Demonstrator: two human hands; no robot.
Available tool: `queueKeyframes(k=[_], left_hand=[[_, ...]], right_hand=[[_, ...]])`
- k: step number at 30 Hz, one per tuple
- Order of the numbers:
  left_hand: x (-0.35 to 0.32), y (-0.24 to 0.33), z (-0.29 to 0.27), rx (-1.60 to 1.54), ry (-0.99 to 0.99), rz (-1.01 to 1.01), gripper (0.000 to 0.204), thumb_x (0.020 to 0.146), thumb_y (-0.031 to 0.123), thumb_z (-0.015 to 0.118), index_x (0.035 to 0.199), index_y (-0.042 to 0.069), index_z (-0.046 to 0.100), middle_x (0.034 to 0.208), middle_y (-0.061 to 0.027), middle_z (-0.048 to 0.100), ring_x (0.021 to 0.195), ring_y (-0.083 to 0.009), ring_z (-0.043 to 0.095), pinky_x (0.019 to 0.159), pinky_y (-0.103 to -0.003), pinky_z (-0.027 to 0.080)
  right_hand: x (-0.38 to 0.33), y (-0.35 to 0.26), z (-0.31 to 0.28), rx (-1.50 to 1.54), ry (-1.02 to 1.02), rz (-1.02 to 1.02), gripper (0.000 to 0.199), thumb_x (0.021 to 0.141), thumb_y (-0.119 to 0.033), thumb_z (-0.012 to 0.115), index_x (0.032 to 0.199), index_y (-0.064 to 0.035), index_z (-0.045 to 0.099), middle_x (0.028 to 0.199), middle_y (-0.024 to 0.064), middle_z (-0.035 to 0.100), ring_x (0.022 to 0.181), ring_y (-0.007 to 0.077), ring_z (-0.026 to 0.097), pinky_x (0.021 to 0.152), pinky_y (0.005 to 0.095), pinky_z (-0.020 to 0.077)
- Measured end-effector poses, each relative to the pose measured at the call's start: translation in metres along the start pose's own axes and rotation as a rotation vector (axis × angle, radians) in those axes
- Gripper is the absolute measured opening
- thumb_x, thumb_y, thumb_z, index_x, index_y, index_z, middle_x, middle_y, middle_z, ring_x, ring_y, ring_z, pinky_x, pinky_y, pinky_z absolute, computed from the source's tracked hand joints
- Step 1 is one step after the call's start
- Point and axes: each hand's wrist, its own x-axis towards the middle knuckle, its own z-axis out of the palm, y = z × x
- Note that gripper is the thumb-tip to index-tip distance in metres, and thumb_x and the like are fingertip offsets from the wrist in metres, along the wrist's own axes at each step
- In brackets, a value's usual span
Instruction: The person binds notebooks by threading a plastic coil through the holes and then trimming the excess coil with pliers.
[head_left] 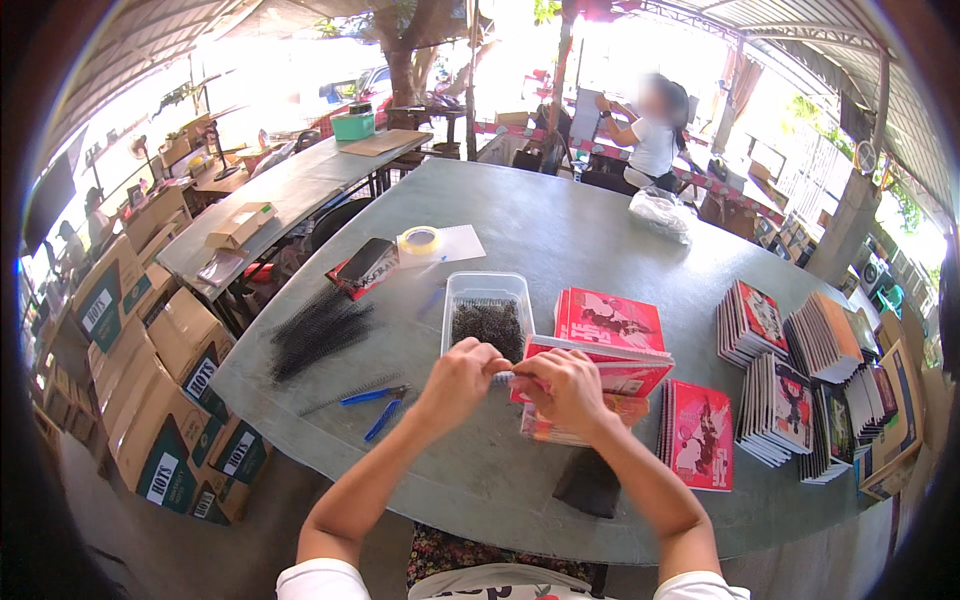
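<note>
Pinching at the corner of a red notebook (640, 378) with left hand (463, 377) and right hand (565, 385).
Seemingly done: stacked spiral notebooks (765, 315) at three o'clock; left unused: loose black coils (315, 335) at nine.

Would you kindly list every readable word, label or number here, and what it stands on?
I won't copy the wording, but printing shows here:
Carton: large capitals on a white label, readable.
Flat red notebook: white cover lettering, too blurred.
Held notebook: cover marks too small to read.
Shirt: letters cut off by the picture's edge.
Dark notebook: too small to read.
</note>
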Motion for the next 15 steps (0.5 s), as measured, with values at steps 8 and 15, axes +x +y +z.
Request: queueKeyframes(k=[8, 15], left_hand=[[-0.006, 0.003, -0.002, -0.212, 0.01, -0.162, 0.015, 0.081, 0.015, 0.065, 0.088, 0.002, 0.062, 0.076, -0.013, 0.058, 0.067, -0.0277, 0.058, 0.063, -0.034, 0.047], [0.009, -0.006, -0.017, -0.239, -0.226, -0.172, 0.025, 0.081, 0.017, 0.065, 0.101, 0.004, 0.06, 0.079, -0.0142, 0.062, 0.074, -0.0299, 0.061, 0.066, -0.035, 0.047]], right_hand=[[0.007, 0.003, 0.009, 0.159, 0.109, 0.036, 0.014, 0.08, -0.007, 0.062, 0.093, -0.005, 0.056, 0.086, 0.0118, 0.057, 0.082, 0.0334, 0.06, 0.072, 0.0406, 0.0499], [0.002, 0.014, -0.012, -0.186, -0.063, 0.095, 0.012, 0.079, -0.017, 0.064, 0.09, -0.0112, 0.063, 0.087, 0.0102, 0.065, 0.078, 0.0274, 0.062, 0.069, 0.0395, 0.049]])
